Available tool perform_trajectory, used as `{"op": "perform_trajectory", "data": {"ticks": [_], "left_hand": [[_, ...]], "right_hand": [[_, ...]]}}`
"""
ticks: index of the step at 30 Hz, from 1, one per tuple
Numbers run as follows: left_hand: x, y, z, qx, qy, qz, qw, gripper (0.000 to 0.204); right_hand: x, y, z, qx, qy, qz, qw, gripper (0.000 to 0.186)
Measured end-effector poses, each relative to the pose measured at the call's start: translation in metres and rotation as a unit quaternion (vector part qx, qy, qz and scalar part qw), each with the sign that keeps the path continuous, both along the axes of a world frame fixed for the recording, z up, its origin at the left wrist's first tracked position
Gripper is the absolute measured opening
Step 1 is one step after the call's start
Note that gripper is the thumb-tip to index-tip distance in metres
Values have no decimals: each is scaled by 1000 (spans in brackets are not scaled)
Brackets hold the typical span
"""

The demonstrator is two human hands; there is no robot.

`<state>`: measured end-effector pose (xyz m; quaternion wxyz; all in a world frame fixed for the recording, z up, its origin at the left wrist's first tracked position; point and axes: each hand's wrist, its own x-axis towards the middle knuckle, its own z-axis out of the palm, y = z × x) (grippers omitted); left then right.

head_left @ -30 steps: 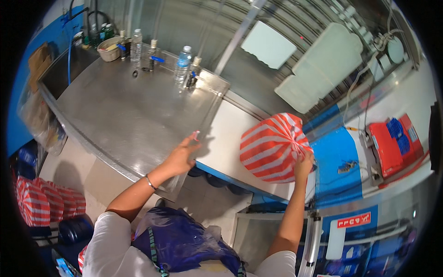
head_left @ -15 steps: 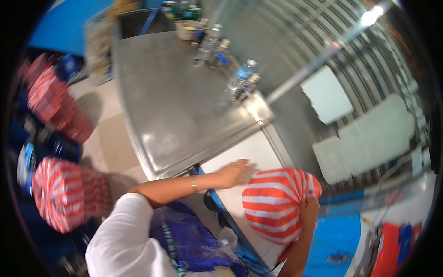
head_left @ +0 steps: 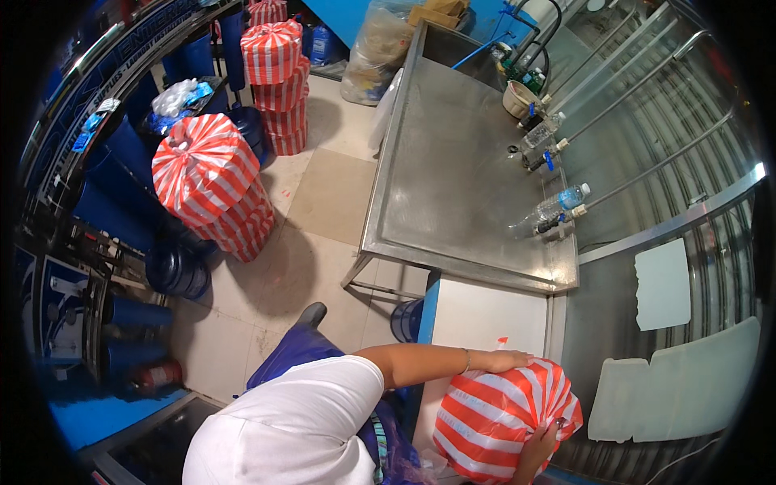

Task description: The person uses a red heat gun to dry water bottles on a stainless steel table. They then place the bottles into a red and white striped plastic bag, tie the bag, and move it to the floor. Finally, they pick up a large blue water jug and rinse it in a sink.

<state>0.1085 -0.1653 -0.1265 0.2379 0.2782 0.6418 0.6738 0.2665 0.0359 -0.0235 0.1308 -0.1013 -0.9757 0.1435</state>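
A full red-and-white striped plastic bag [head_left: 489, 420] lies on the white counter at the lower right, its gathered neck turned to the right. My left hand [head_left: 505, 360] rests on the bag's far side with the fingers stretched out flat. At the bunched neck, my right hand [head_left: 540, 446] is closed on the plastic; part of that hand is cut off by the lower edge. A small red scrap [head_left: 503, 341] lies on the white counter [head_left: 489, 311] just beyond the bag.
A steel sink table [head_left: 453, 162] stands beyond the counter, with taps and a plastic bottle [head_left: 570, 196] along its right side. Stacked striped bags [head_left: 206, 174] stand on the floor at left, near blue containers [head_left: 178, 271]. A metal shutter wall [head_left: 711, 186] borders the right.
My left hand has moved from above the white counter onto the bag. My right hand stays on the bag's neck. The view has swung left, showing more floor and stacked bags.
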Motion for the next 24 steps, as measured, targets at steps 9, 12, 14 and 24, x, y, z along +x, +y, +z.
{"op": "perform_trajectory", "data": {"ticks": [9, 12, 14, 24], "left_hand": [[18, -10, -17, 55, -7, 12, 998, 67], [38, -29, -28, 64, 7, 41, 997, 68], [59, -47, -34, 38, 16, 68, 997, 68], [133, -160, 16, -46, 146, 274, 949, 48]], "right_hand": [[-9, -4, 17, -265, -1, 18, 964, 23], [-3, -14, 24, -228, -14, 33, 973, 21], [7, -28, 31, -152, 8, 89, 984, 20], [22, -102, 57, -204, -100, 224, 948, 31]]}}
